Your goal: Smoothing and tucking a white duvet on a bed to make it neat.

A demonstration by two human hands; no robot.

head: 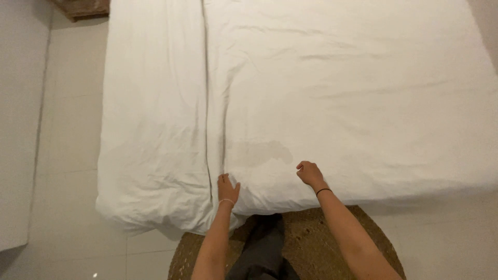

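— Where are the hands?

— Both at the near edge of the bed. The left hand lies flat, fingers spread and pressed on the white duvet, holding nothing; it sits right at the foot of a long fold seam. The right hand is loosely curled, knuckles up, resting on the fabric; I cannot tell whether it pinches any cloth.

— Which way does the seam run from the grip?

— Straight away from the left hand, up the bed toward its far end. Its long axis follows the bed's length. The left hand touches it; the right is well apart from it, beside a faint darker patch on the cover.

— And further out?

— The duvet hangs over the near edge above a round woven rug; pale floor tiles lie to the left.

— Anything hidden?

— The right fingertips are tucked under. The far end of the bed is cut off, and a brown object at the top left corner is too cropped to name.
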